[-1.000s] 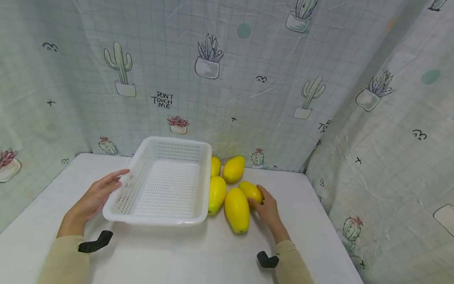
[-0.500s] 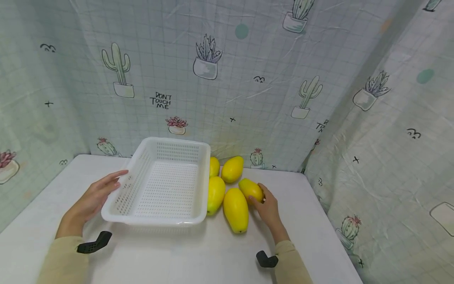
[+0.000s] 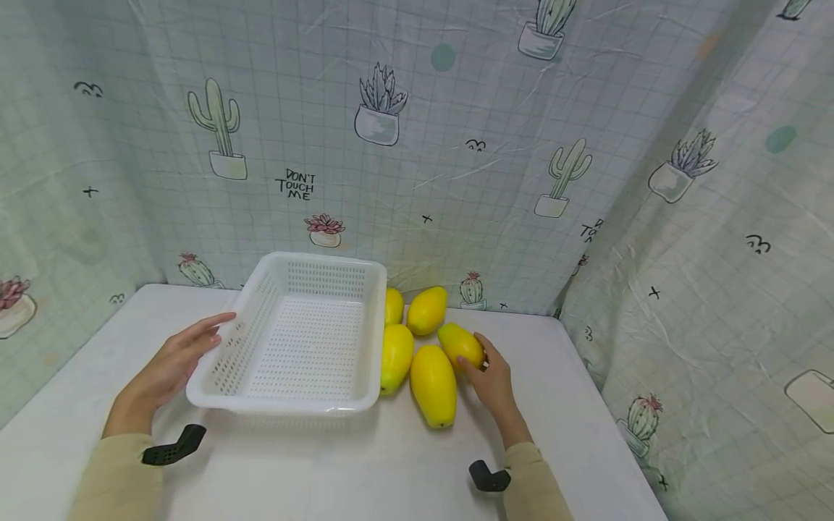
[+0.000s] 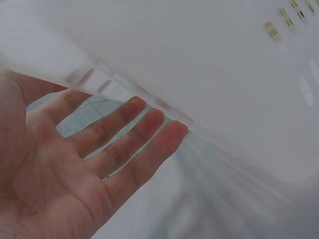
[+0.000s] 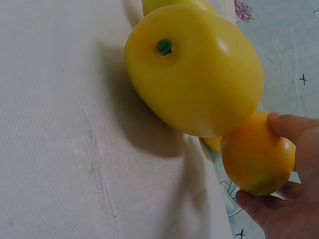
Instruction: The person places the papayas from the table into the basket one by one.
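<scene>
My right hand (image 3: 491,380) grips a yellow mango (image 3: 461,346) from its right side, thumb on the near side and fingers round the far end. In the right wrist view this mango (image 5: 256,154) is between thumb and fingers, beside a larger papaya-like yellow fruit (image 5: 199,74) with a green stem spot. That larger fruit (image 3: 433,387) lies left of my hand in the head view. At the left, my left hand (image 3: 166,365) touches the side of a white perforated plastic basket (image 3: 287,404). Its fingers are nearly straight under the basket rim (image 4: 224,109) in the left wrist view.
More yellow fruits stand along the basket's right side: one at the front (image 3: 397,358), one at the back (image 3: 427,311) and one partly hidden by the rim (image 3: 394,306). A cactus-print curtain (image 3: 417,181) closes off the back of the white table (image 3: 365,470).
The mango in my right hand has risen slightly and tilted, with the hand moving a little along. My left hand and the basket have stayed in place.
</scene>
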Demonstrator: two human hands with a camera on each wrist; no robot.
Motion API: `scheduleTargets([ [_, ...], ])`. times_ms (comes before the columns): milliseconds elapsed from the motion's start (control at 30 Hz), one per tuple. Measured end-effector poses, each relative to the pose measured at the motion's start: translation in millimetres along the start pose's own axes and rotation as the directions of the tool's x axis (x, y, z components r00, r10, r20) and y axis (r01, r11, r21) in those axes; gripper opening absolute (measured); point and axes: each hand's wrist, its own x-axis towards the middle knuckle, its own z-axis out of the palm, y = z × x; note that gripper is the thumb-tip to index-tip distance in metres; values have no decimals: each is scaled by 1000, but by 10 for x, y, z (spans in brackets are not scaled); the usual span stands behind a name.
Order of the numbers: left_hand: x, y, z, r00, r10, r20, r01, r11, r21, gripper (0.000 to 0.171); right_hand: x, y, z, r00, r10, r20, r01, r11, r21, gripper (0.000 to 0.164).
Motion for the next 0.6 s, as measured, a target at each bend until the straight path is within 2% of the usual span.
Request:
scheduleTargets([
  [267,26,16,34,999,-34,-16,34,999,17,51,10,-4,5,1000,3,-6,-3,1000,-13,61],
  [400,40,12,32,1000,-24,3,24,999,29,50,9,-28,-12,1000,-4,-19,4,1000,-6,61],
  [600,36,34,-27,999,9,41,-7,999,-45,48,31,-106,-31,1000,-26,-15,27,999,18,63],
])
